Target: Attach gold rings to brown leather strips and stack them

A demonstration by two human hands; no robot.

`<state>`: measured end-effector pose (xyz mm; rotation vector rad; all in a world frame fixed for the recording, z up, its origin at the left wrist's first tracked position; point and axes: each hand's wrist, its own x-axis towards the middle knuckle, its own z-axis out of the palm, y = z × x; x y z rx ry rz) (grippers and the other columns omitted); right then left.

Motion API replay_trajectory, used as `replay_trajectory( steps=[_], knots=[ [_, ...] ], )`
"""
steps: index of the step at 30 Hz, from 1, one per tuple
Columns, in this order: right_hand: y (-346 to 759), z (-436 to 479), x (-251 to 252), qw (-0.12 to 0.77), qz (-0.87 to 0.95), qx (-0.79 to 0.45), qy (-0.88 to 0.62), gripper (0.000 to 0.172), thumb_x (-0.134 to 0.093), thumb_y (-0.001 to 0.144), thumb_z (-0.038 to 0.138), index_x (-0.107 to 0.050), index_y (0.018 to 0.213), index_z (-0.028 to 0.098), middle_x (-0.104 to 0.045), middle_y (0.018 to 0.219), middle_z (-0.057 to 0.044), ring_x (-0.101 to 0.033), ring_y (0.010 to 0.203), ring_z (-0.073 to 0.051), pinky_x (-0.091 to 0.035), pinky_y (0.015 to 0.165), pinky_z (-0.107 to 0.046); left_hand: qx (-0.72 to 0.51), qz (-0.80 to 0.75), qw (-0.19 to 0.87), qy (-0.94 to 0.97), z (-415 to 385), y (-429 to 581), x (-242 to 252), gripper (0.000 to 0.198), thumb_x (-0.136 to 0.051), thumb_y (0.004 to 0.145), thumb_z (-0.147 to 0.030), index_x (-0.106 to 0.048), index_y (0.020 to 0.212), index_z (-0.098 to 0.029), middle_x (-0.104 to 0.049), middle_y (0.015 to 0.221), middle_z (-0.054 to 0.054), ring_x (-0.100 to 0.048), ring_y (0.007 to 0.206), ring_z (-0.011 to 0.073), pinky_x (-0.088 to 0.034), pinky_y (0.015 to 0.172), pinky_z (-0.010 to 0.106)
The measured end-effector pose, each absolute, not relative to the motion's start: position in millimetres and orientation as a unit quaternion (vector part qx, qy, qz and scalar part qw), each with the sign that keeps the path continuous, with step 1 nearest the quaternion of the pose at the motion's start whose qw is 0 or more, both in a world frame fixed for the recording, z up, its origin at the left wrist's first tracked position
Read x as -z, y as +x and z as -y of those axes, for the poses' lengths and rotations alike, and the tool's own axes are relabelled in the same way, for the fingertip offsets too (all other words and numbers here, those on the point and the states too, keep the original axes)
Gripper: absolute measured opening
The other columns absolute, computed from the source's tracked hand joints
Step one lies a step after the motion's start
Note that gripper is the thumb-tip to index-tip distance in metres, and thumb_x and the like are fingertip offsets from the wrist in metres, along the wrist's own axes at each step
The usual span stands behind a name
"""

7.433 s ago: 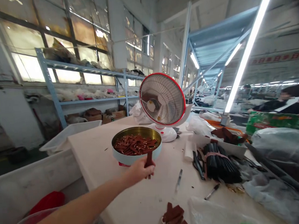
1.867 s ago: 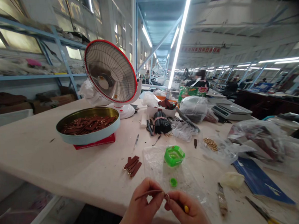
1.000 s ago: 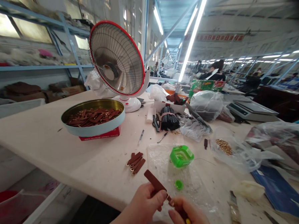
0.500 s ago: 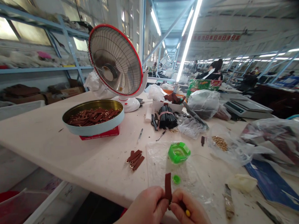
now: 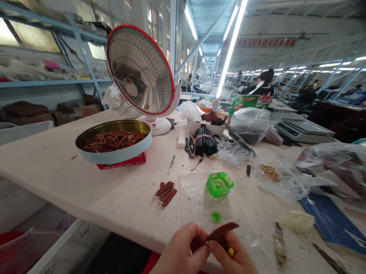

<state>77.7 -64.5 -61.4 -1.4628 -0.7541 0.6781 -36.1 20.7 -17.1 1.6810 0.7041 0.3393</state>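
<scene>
At the table's front edge, my left hand [image 5: 189,251] and my right hand [image 5: 232,257] meet, both pinching the lower end of a brown strip [image 5: 223,230]. The strip's free end points up and to the right. Something small and yellow [image 5: 231,252] shows between the fingers of my right hand; the rest of it is hidden. Just beyond my hands lies a small green cap [image 5: 216,216], with a green dish [image 5: 219,184] behind it on clear plastic sheeting. A small pile of brown strips with rings [image 5: 166,193] lies to the left.
A round tin [image 5: 115,155] of brown pieces rests on a red box at the left, before a red-rimmed fan-shaped device [image 5: 141,69]. Pens, a black bundle [image 5: 204,143], plastic bags and a scale [image 5: 302,127] stand farther back. A taped blade [image 5: 280,244] lies at right.
The brown strip has tipped from upright to slanting right. My hands have turned slightly around its lower end and still hold it. The camera view has shifted a little.
</scene>
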Motion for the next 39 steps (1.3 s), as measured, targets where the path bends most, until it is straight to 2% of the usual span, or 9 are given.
replay_trajectory(
  steps=[5,10,14,17,20,25,30,33,39],
  knots=[
    [75,57,53,0.657,0.336,-0.228,-0.636,0.022,-0.068,0.07,0.044,-0.065,0.07,0.022,-0.057,0.062,0.001,-0.05,0.058,-0.017,-0.04,0.053,-0.025,-0.158,-0.337,0.599,0.709,-24,-34,26,0.014,-0.054,0.075,-0.028,-0.055,0.071,-0.015,-0.054,0.064,-0.001,-0.046,0.061,0.0118,-0.034,0.056,0.022],
    [65,48,52,0.734,0.258,-0.201,-0.595,0.023,-0.073,0.066,0.044,-0.065,0.068,0.022,-0.06,0.07,0.0,-0.054,0.068,-0.017,-0.045,0.061,-0.024,-0.213,-0.352,0.607,0.68,-19,-27,26,0.021,-0.052,0.075,-0.031,-0.044,0.061,-0.017,-0.043,0.057,-0.003,-0.04,0.057,0.0109,-0.031,0.053,0.022],
    [60,44,60,0.768,0.085,-0.294,-0.562,0.033,-0.08,0.057,0.043,-0.065,0.078,0.02,-0.061,0.064,0.002,-0.05,0.054,-0.011,-0.041,0.046,-0.017,-0.256,-0.346,0.617,0.659,-13,-22,34,0.022,-0.051,0.076,-0.031,-0.043,0.061,-0.017,-0.043,0.058,-0.003,-0.04,0.058,0.0111,-0.033,0.056,0.023],
    [61,44,64,0.776,0.056,-0.319,-0.54,0.036,-0.081,0.055,0.041,-0.064,0.078,0.019,-0.058,0.057,0.004,-0.043,0.045,-0.007,-0.034,0.039,-0.013,-0.248,-0.331,0.659,0.628,-13,-22,41,0.026,-0.053,0.077,-0.037,-0.044,0.064,-0.016,-0.045,0.059,-0.003,-0.04,0.058,0.0108,-0.033,0.056,0.023],
    [64,46,64,0.756,0.086,-0.31,-0.571,0.035,-0.079,0.057,0.043,-0.064,0.075,0.018,-0.054,0.051,0.006,-0.039,0.041,-0.006,-0.029,0.036,-0.014,-0.231,-0.315,0.704,0.593,-15,-24,44,0.025,-0.057,0.075,-0.038,-0.051,0.073,-0.014,-0.052,0.065,-0.001,-0.046,0.062,0.0116,-0.036,0.058,0.023],
    [66,51,57,0.698,0.169,-0.271,-0.641,0.033,-0.072,0.062,0.049,-0.064,0.072,0.018,-0.054,0.054,0.002,-0.043,0.045,-0.012,-0.031,0.037,-0.021,-0.217,-0.313,0.734,0.562,-21,-26,40,0.02,-0.057,0.074,-0.032,-0.06,0.078,-0.012,-0.058,0.065,0.001,-0.052,0.06,0.0117,-0.039,0.057,0.022],
    [67,54,51,0.683,0.197,-0.313,-0.63,0.031,-0.069,0.066,0.049,-0.065,0.072,0.019,-0.051,0.056,0.003,-0.04,0.046,-0.011,-0.029,0.039,-0.021,-0.212,-0.321,0.741,0.551,-21,-26,39,0.021,-0.06,0.071,-0.033,-0.057,0.072,-0.013,-0.057,0.063,0.0,-0.052,0.057,0.0113,-0.04,0.056,0.023],
    [67,57,50,0.678,0.207,-0.323,-0.626,0.03,-0.068,0.067,0.049,-0.065,0.072,0.019,-0.053,0.058,0.003,-0.044,0.053,-0.013,-0.033,0.045,-0.022,-0.214,-0.326,0.725,0.568,-19,-25,40,0.021,-0.058,0.072,-0.034,-0.053,0.068,-0.014,-0.052,0.057,-0.002,-0.047,0.053,0.0097,-0.037,0.052,0.021],
    [68,58,50,0.618,0.303,-0.256,-0.679,0.029,-0.062,0.071,0.047,-0.061,0.064,0.019,-0.058,0.06,-0.001,-0.049,0.061,-0.018,-0.04,0.056,-0.027,-0.195,-0.344,0.677,0.62,-20,-27,37,0.019,-0.054,0.073,-0.03,-0.047,0.063,-0.016,-0.044,0.051,-0.005,-0.038,0.048,0.0079,-0.029,0.046,0.02]
  ],
)
